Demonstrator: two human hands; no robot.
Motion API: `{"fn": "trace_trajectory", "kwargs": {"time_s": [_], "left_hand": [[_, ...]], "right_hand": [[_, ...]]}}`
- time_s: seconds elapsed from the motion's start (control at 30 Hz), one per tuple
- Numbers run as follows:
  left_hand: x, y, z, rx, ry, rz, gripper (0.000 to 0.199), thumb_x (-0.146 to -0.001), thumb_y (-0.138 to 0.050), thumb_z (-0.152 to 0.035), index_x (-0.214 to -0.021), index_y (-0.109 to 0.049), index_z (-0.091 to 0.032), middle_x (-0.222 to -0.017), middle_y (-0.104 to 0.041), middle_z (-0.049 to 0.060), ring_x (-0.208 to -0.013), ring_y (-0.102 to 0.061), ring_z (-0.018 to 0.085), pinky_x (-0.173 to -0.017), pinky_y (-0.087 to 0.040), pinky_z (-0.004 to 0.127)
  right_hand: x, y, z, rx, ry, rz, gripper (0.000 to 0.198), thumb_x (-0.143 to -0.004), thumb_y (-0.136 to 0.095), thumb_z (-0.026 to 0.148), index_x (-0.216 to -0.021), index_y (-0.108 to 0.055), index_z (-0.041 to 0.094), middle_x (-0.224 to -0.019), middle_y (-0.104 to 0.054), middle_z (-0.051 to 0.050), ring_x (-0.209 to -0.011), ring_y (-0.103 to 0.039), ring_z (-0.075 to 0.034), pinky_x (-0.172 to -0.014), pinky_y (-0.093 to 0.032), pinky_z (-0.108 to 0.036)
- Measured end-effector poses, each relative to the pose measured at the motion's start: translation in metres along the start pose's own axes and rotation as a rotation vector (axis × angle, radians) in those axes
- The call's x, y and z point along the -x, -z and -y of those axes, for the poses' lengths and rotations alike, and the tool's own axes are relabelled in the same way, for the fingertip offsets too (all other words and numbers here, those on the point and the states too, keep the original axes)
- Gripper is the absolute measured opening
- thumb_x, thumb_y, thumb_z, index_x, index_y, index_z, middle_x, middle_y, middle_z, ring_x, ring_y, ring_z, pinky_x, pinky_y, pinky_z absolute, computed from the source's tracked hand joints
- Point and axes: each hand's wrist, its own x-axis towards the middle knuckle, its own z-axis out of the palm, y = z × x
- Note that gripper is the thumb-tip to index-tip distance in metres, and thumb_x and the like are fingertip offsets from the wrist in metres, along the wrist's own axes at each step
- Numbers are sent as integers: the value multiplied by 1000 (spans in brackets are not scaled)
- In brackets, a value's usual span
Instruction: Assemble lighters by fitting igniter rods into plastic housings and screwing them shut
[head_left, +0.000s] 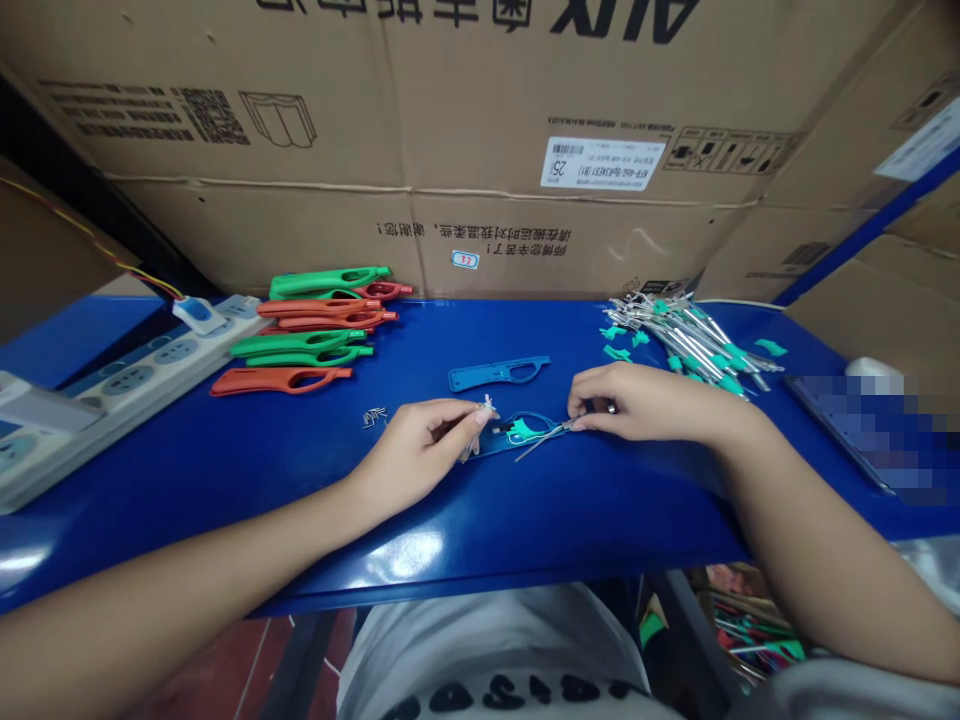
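One broad cardboard panel (465, 130) stands behind a glossy blue counter (600, 520). Down its left side lies a white power strip (124, 385); at the far right is a heap of silver rods (697, 335) with teal fittings, and near the strip a stack of green and orange handles (300, 330).

Both hands meet at the middle. The left hand (424, 440) is closed, thumb against fingers, on a small pale part (487, 402); the right hand (619, 400) pinches a thin metal piece (536, 443) — tweezers or a rod, I cannot tell which.

The likeliest trouble, I judge, is a knock: if the metal piece catches the parts in the open shell, they could be tipped out of place, and a loosened pinch could drop the pale part.

That shell, a blue handle half (496, 447), lies on the counter between the hands, partly hidden by the left fingers. It is slim, with a looped end toward the right hand. Its matching blue half (491, 375) rests just beyond, apart from it. Inside the nearer one sits a bright teal piece (519, 432), angular, a pale line beside it — perhaps wire. Smallest are the loose metal pins (373, 416) left of the left hand.
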Motion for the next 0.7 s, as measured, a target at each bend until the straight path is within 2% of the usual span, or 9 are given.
{"fn": "trace_trajectory", "kwargs": {"time_s": [0.13,0.33,0.7], "left_hand": [[0,-1,2,-5,-26,1,30,-98,-56,-40,-94,-75,-17,-70,-68,0,-60,-59,12,-57,-47,22],[0,-1,1,-1,-27,12,30,-98,-56,-39,-92,-74,-17,-71,-67,0,-61,-58,12,-59,-46,22],[-2,-2,7,2,-20,29,32,-98,-55,-40,-87,-73,-16,-73,-69,2,-66,-60,14,-63,-48,23]], "right_hand": [[-5,-2,-3,-80,-43,3,17,-90,-65,33,-85,-70,18,-86,-70,-4,-71,-60,-15,-62,-42,-26],[-7,-3,-1,-142,-114,18,21,-85,-70,36,-78,-69,16,-79,-69,-3,-66,-59,-13,-60,-41,-25],[-9,-6,2,-104,-62,-4,18,-87,-70,32,-77,-68,16,-82,-68,-3,-68,-59,-13,-62,-42,-25]]}}
